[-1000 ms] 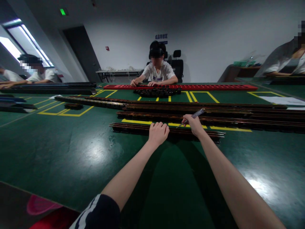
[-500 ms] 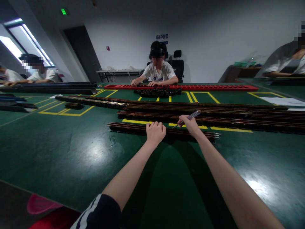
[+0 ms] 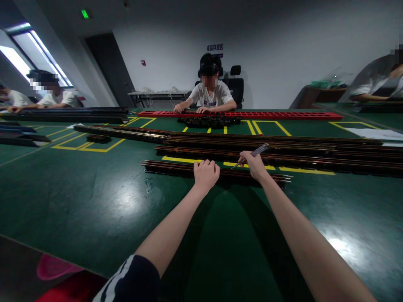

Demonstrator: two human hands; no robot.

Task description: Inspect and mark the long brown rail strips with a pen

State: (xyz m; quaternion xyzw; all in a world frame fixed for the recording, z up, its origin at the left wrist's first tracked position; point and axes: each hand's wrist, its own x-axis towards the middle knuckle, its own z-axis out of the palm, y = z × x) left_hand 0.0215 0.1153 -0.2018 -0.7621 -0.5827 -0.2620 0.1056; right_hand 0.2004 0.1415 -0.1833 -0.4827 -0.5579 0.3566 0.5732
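A long dark slotted strip with thin metal rods along it [image 3: 170,166] lies across the green table in front of me. My left hand [image 3: 206,173] is closed over its middle, fingers curled round the far side and hidden. Just to the right, my right hand [image 3: 253,164] grips a slim screwdriver [image 3: 258,149] with a clear greyish handle. The screwdriver slants down to the left, its thin shaft at the strip; whether the tip touches cannot be made out.
More long dark strips [image 3: 299,160] lie behind, parallel to mine. Beyond them are a heap of small black parts [image 3: 209,121] and a red slotted rail [image 3: 283,115], where a person [image 3: 210,94] works. A pink basin [image 3: 55,267] sits below the table's left edge.
My right hand and the screwdriver have shifted slightly to the right along the strip. The left hand stays in place on the strip.
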